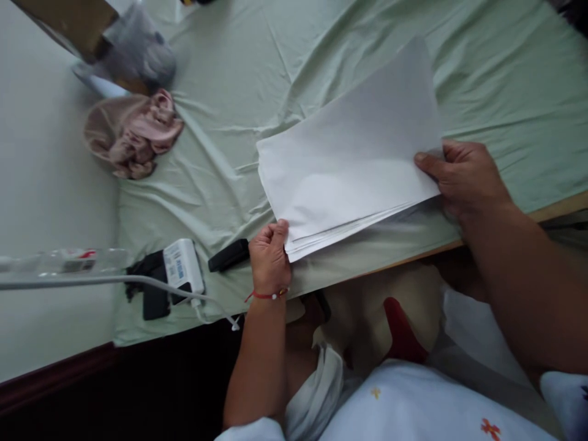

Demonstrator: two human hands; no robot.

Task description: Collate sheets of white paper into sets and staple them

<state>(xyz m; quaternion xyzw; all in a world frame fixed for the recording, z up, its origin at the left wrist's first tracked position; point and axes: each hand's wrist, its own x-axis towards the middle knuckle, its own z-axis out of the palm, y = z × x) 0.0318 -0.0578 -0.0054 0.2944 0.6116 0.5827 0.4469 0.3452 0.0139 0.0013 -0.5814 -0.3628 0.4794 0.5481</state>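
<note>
A stack of white paper sheets [353, 147] is held over the front part of the cloth-covered table, its far right corner bending upward. My left hand [270, 254] pinches the near left edge, thumb on top; a red string bracelet circles that wrist. On the right edge, my right hand [468, 174] grips the sheets with its thumb on top and the other fingers hidden beneath. Along the near edge, several sheets fan slightly apart. Just left of my left hand lies a black stapler-like object [228, 255], its kind not clear.
A pale green cloth [220, 202] covers the table in wrinkles. At left lie a white power adapter [184, 266] with a cable [151, 280], black plugs and a clear plastic bottle [87, 261]. Behind them are a crumpled pink cloth [138, 135] and a plastic bag [142, 49].
</note>
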